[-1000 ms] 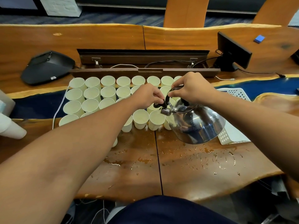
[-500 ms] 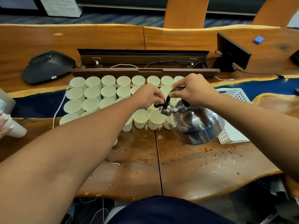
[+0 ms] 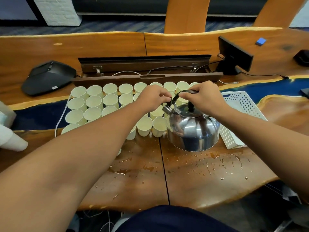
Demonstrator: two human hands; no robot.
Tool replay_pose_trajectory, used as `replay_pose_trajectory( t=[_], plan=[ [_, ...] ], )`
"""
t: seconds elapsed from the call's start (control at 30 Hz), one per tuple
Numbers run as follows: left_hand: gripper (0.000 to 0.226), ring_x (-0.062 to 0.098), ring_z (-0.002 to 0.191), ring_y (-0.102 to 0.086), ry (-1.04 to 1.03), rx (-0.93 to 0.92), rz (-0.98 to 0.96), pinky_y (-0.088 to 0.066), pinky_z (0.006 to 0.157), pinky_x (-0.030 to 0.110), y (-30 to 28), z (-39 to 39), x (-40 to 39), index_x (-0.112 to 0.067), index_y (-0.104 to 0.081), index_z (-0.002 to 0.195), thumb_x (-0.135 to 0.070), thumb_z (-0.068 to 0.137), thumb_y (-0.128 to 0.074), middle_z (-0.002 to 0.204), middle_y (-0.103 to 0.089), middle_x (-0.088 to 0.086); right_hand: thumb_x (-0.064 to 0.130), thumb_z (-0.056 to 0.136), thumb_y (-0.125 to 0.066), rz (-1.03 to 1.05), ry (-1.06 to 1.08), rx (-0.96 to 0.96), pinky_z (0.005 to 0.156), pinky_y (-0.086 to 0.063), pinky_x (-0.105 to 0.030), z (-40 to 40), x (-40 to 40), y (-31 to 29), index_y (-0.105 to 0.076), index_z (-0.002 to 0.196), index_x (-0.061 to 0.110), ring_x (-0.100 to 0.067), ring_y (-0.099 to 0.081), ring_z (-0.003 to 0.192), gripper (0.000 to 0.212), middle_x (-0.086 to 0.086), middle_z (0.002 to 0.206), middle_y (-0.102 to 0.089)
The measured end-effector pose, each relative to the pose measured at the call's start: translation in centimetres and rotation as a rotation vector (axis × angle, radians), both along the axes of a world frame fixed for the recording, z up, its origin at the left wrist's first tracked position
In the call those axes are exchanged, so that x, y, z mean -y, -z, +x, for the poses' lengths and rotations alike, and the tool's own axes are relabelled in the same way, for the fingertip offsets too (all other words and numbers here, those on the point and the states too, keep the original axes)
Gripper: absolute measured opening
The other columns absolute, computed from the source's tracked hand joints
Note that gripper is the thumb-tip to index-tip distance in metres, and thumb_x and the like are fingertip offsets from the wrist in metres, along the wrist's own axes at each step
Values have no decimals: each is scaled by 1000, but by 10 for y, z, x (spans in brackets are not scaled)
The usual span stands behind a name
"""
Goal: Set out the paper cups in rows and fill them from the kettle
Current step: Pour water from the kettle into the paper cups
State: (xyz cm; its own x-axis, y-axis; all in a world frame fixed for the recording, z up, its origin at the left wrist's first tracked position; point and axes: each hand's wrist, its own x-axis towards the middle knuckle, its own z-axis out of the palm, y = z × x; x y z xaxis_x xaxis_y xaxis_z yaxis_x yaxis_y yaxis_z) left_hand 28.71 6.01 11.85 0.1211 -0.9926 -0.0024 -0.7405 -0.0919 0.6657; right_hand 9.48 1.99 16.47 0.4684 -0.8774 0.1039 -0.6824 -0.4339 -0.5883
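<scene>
Several pale paper cups (image 3: 93, 102) stand in rows on the wooden table (image 3: 209, 178), some hidden under my left arm. A shiny steel kettle (image 3: 192, 129) stands upright on the table just right of the front cups. My right hand (image 3: 203, 97) grips the kettle's black arched handle from above. My left hand (image 3: 153, 97) pinches the black cap at the spout (image 3: 166, 108).
A white perforated basket (image 3: 240, 104) lies right of the kettle. Spilled water (image 3: 217, 163) spots the table's front. A black device (image 3: 48, 77) sits at back left, a small monitor (image 3: 234, 54) at back right, a cable tray (image 3: 147, 71) behind the cups, stacked cups (image 3: 11, 141) at left.
The kettle has gone from tilted toward the cups to upright and now rests on the table. Both hands kept their hold.
</scene>
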Motion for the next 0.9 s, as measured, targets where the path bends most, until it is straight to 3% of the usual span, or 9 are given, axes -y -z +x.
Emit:
replay_pose_trajectory(
  t=[0.1,0.17,0.3,0.43,0.57,0.67,0.73,0.8,0.9],
  plan=[
    [18,15,95,-60,-46,-23,-51,-46,77,29,3,-8,4,-24,-77,107,-27,90,-71,103,-71,-3,47,84,-72,-7,39,32,50,-36,-30,-3,0,0,-71,69,5,-19,-51,53,44,-8,58,-62],
    [19,11,93,-59,-86,-27,-83,-42,78,27,3,-16,5,-24,-76,109,-27,92,-69,104,-72,-4,46,84,-72,-10,71,73,50,-34,-30,-6,-1,0,-67,65,4,-17,-45,51,47,-8,55,-57],
    [17,8,91,-59,-142,-51,-133,-42,77,25,-1,-26,9,-23,-78,105,-25,93,-66,101,-74,-7,48,85,-71,-34,110,135,54,-39,-36,-12,-1,5,-66,63,12,-18,-48,54,43,-6,57,-57],
    [16,14,100,-64,-177,-116,-154,-50,88,29,-7,-35,16,-21,-79,103,-23,93,-66,102,-76,-4,49,85,-69,-70,147,178,60,-45,-43,-19,0,10,-68,67,6,-28,-55,61,47,-11,60,-60],
    [21,13,102,-62,-239,-184,-144,-42,82,23,-6,-46,24,-19,-78,106,-24,97,-60,106,-74,-5,46,87,-69,-65,200,212,50,-33,-23,-32,2,10,-55,54,17,-7,-43,49,46,3,52,-50],
    [24,10,86,-54,-201,-199,-114,-39,72,25,-6,-51,32,-17,-79,98,-23,99,-56,89,-67,-7,42,88,-70,-72,217,210,47,-31,-16,-43,5,6,-47,49,26,-1,-45,47,48,8,48,-45],
    [26,11,85,-53,-135,-174,-103,-39,66,26,-10,-56,38,-16,-79,97,-22,100,-54,89,-68,-1,45,87,-69,-71,223,187,48,-34,-21,-50,11,4,-60,54,18,-8,-49,50,44,-1,53,-55],
    [25,12,95,-59,-59,-173,-95,-44,75,25,-15,-64,47,-20,-76,109,-23,100,-54,107,-72,-1,48,85,-69,-82,237,164,51,-37,-28,-59,18,0,-68,67,5,-18,-51,55,47,-13,62,-62],
    [34,13,101,-61,79,-132,-108,-46,85,27,-25,-87,63,-28,-64,130,-19,99,-54,119,-66,-3,49,84,-70,-110,293,182,61,-45,-39,-76,26,-6,-70,72,2,-25,-57,63,49,-17,67,-64]
  ],
)
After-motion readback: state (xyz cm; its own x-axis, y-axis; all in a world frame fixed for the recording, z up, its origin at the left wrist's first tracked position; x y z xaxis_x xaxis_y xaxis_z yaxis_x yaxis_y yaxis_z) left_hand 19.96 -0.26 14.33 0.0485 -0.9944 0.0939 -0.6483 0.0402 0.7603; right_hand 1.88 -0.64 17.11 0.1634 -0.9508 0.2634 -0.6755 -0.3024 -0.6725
